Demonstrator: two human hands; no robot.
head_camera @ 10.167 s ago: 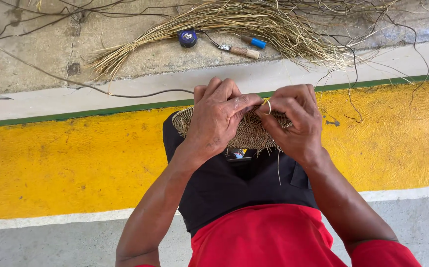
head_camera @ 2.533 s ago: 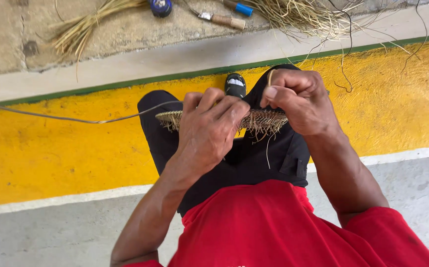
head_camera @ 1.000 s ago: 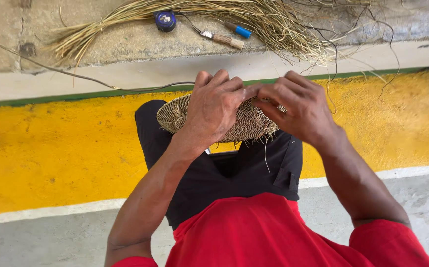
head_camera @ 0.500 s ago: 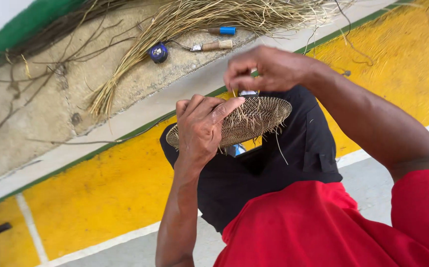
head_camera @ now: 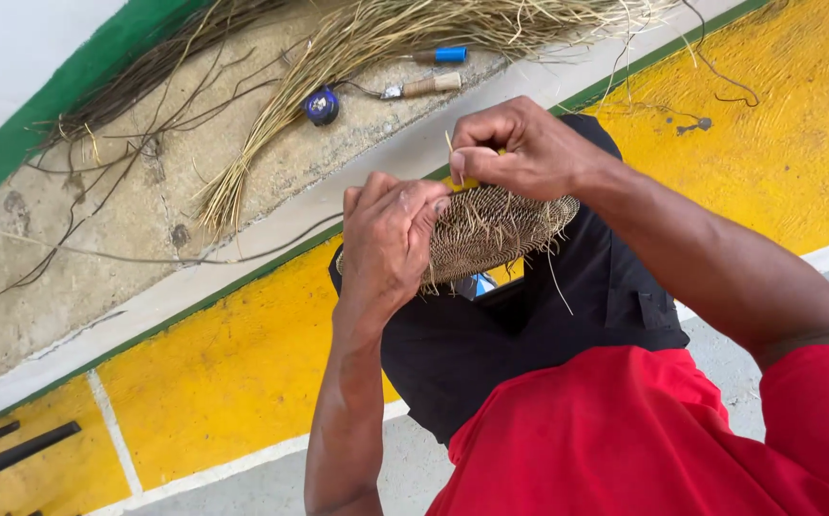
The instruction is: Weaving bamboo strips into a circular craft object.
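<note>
Over the person's lap, above black trousers (head_camera: 529, 325), a round woven disc (head_camera: 496, 229) of thin straw-coloured fibre is being held tilted, with its far edge raised and short loose fibre ends sticking out of its surface. The left hand (head_camera: 391, 239) is gripping the disc's left side, its fingers curled over the rim and its grip closed on the weave. The right hand (head_camera: 520, 148) is hovering at the disc's upper edge with its grip pinched tight on a single thin fibre strand (head_camera: 450, 153), which is standing up between thumb and forefinger; something small and yellow is showing beneath that hand, but I cannot tell what it is.

The person is wearing a red shirt (head_camera: 644, 440) and is sitting over a floor painted with a broad yellow band (head_camera: 223, 363), edged with white lines, and a narrow green stripe running along a pale kerb (head_camera: 271, 248).

Beyond the kerb, on a rough concrete ledge (head_camera: 99, 239), a long bundle of dry grass stalks (head_camera: 338, 57) is lying fanned out, well apart from the hands. Beside the bundle a small blue round object (head_camera: 321, 105) is resting, and near it a tool with a wooden handle (head_camera: 432, 85) and another with a blue handle (head_camera: 448, 54). Darker thin twigs (head_camera: 138, 96) are lying scattered towards the left of the ledge. At the lower left corner two dark bars (head_camera: 13, 454) are lying on the yellow paint.
</note>
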